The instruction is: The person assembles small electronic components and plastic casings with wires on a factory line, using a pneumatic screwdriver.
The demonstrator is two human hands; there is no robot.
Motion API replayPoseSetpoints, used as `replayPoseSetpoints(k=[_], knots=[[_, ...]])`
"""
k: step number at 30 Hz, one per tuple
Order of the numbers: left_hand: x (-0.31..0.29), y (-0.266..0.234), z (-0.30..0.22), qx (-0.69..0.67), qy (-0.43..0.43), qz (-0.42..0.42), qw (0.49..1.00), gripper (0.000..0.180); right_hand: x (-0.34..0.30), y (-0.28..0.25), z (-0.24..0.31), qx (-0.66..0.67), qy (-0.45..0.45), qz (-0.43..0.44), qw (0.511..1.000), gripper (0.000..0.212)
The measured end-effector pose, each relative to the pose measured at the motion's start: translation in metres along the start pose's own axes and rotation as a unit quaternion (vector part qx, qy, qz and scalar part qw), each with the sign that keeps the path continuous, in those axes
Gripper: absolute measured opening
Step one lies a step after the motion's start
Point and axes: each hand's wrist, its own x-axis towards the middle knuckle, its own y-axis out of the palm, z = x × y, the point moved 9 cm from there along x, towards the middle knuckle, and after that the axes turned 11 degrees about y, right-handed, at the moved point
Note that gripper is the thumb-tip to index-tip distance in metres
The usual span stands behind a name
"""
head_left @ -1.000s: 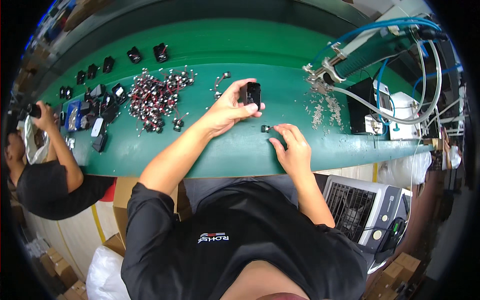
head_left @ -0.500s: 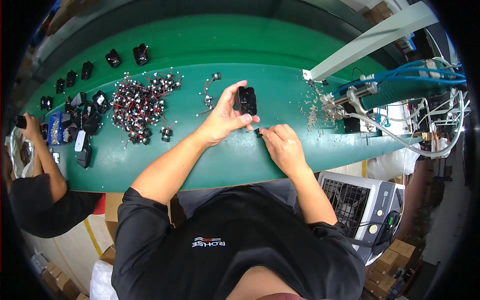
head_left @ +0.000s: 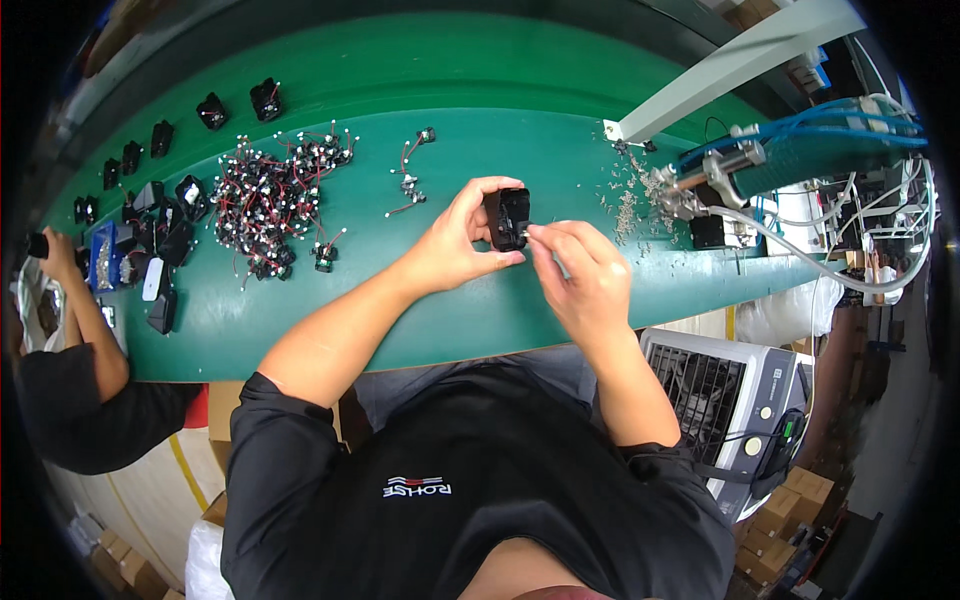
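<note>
My left hand (head_left: 458, 240) grips a black plastic housing (head_left: 513, 212) by its left side, fingers at its top and thumb along its bottom, with the hollow inside facing up. Against the housing's lower right edge, my right hand (head_left: 588, 275) pinches a tiny pale-tipped piece between thumb and forefinger. Most of that piece is hidden by the fingertips. Left of my hands lies a heap of small black parts with red wires and white ends (head_left: 255, 205). Two similar wired parts (head_left: 408, 186) lie apart, beyond my left hand, and another wired part (head_left: 325, 258) sits just off the heap.
Loose screws (head_left: 628, 212) are scattered near a clamped tool with blue hoses (head_left: 735, 175) on the right. Black housings (head_left: 162, 138) line the back left; others surround a blue bin (head_left: 104, 240). A co-worker's arm (head_left: 90, 310) reaches in at far left. A fan unit (head_left: 725, 400) stands below the bench edge.
My right hand has risen from beside the bench top to the housing's edge, bringing its small piece there. The housing has shifted slightly right and down and tilted in my left hand.
</note>
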Motion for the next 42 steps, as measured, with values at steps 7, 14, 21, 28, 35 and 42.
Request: replayPoseSetpoints(k=[7, 14, 21, 28, 35, 42], knots=[[0.0, 0.001, 0.007, -0.021, 0.0, 0.007, 1.0, 0.083, -0.004, 0.018, -0.008, -0.036, 0.0, 0.029, 0.999, 0.017], [0.0, 0.002, 0.001, 0.082, 0.033, 0.004, 0.996, 0.082, -0.001, 0.024, 0.0, -0.075, -0.016, 0.074, 0.994, 0.023], [0.003, -0.004, -0.018, 0.261, 0.019, -0.003, 0.965, 0.076, 0.002, 0.037, 0.001, -0.118, -0.033, 0.108, 0.987, 0.02], [0.003, -0.006, -0.031, 0.357, 0.122, -0.011, 0.926, 0.077, 0.006, 0.033, -0.003, -0.085, 0.018, 0.149, 0.985, 0.017], [0.003, -0.006, -0.03, 0.372, 0.144, -0.012, 0.917, 0.081, 0.006, 0.011, 0.002, -0.005, 0.053, 0.132, 0.99, 0.031], [0.003, -0.001, -0.039, 0.391, 0.157, 0.011, 0.907, 0.067, 0.047, -0.17, -0.001, 0.062, 0.0, -0.381, 0.923, 0.071]])
